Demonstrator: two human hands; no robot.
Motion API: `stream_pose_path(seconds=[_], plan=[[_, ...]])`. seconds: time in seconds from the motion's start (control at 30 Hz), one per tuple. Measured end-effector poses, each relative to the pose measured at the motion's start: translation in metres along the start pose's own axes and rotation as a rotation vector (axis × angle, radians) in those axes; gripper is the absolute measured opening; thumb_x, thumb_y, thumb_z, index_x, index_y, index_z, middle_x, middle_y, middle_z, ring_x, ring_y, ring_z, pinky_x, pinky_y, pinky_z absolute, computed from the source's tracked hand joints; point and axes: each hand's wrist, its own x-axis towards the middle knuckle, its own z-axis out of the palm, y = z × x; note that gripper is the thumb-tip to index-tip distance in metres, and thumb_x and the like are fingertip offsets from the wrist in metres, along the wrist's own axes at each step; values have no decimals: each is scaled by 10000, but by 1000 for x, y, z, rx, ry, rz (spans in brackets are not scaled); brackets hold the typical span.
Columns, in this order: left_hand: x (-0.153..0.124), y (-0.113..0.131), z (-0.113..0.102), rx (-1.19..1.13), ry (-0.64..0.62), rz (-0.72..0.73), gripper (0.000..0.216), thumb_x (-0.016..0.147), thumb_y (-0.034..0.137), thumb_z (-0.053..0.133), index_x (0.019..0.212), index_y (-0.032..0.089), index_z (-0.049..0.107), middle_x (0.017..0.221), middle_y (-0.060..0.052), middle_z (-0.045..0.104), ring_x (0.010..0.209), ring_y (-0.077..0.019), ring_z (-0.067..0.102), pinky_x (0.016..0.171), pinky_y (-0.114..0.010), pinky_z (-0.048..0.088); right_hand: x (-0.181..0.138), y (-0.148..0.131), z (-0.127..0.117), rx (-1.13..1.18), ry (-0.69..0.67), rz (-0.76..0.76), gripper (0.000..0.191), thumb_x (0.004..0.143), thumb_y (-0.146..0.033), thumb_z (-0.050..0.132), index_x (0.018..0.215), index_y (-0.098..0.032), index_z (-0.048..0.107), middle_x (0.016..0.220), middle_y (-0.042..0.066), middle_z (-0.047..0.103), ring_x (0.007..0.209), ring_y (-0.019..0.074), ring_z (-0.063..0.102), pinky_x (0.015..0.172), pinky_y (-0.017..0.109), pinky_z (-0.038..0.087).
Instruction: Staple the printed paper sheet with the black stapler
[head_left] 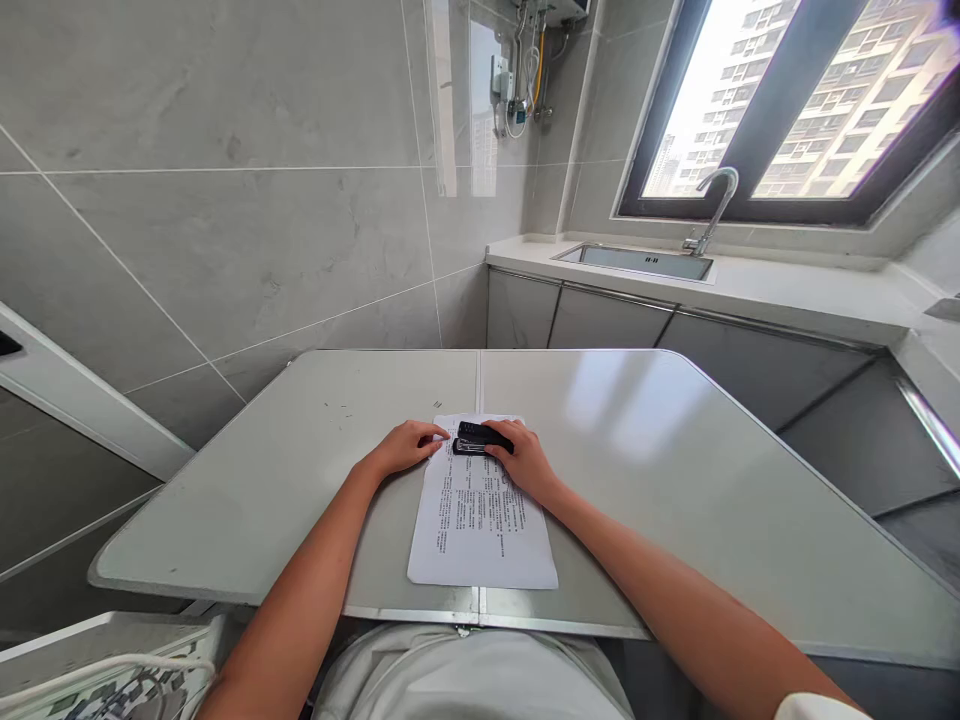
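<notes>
A printed sheet of paper [480, 520] lies on the grey folding table [675, 470] in front of me. A black stapler [476, 437] sits on the paper's far edge. My right hand [525, 458] is curled over the stapler's right end, gripping it. My left hand [409, 447] rests on the paper's top left corner, fingers pressed down beside the stapler's left end, touching the sheet.
A few small staples [437, 404] lie on the table beyond the paper. Behind stands a counter with a sink [637, 262] and tap [712, 205] under a window. A tiled wall is on the left, and a white rack [97, 660] sits at the lower left.
</notes>
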Motion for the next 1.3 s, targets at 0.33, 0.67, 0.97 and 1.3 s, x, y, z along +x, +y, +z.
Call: stream_pose_path(seconds=[0.33,0.67,0.97,1.3], plan=[[2,8,8,-92,-28,24,386,899,443,683,1199,218,775,696,35,561,635,-123,485,637,-251,369,-2,0,1,57,100,67,376,901,-405,695,1258,-289,722,1147,62,764,1057,278,655,942,445,512],[5,12,13,-67,-35,-8,404,905,501,678,1183,229,786,705,25,571,652,-136,493,631,-256,345,-3,12,-4,4,192,284,337,967,-323,357,972,-233,681,926,61,719,869,252,635,785,366,441],[5,8,15,-69,-42,-10,394,889,483,706,1180,227,774,696,42,547,636,-125,484,626,-256,344,-2,9,-7,-56,131,294,286,979,-324,335,881,-247,592,845,41,667,797,230,586,740,339,410],[5,11,13,-60,-46,-32,381,881,492,706,1148,226,758,700,41,570,642,-132,506,630,-257,354,3,20,-2,-138,91,245,298,1005,-320,290,871,-254,548,855,40,613,766,219,553,735,345,422]])
